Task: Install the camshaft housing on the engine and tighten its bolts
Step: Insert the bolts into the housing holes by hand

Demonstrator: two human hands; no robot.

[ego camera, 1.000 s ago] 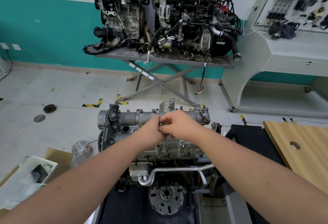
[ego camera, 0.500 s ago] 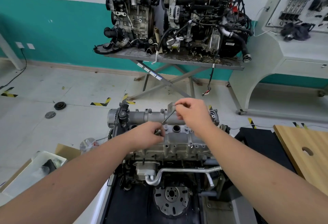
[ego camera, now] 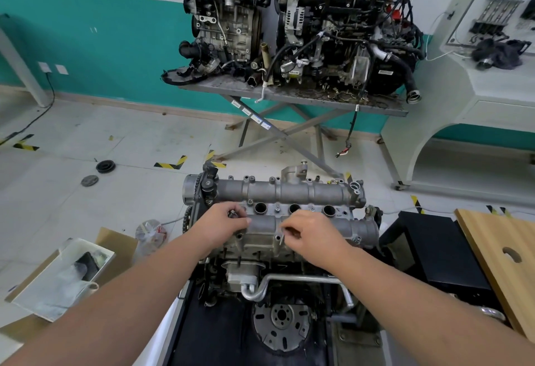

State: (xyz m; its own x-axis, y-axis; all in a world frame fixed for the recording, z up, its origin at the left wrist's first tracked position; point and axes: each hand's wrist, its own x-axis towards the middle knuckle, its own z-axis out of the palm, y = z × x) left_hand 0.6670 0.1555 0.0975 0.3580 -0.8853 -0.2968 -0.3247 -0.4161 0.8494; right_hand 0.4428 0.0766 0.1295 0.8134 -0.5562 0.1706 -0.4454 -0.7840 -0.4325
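The grey camshaft housing (ego camera: 292,192) sits on top of the engine (ego camera: 246,270) in front of me, with three open round wells along its middle. My left hand (ego camera: 224,222) rests on the housing's left end, its fingers curled round what look like spare bolts (ego camera: 233,214). My right hand (ego camera: 311,232) is over the housing's near edge and pinches a long thin bolt (ego camera: 282,236), whose tip is at a bolt hole there. Several bolts stand along the far edge.
Two other engines (ego camera: 304,24) stand on a folding metal table (ego camera: 289,96) at the back. A cardboard box with bags (ego camera: 66,273) lies on the floor to the left. To the right are a black case (ego camera: 445,252) and a wooden board (ego camera: 509,258).
My right hand drew a long bolt out of my left hand, then came down with it from above the housing to the near edge. The left hand shifted left.
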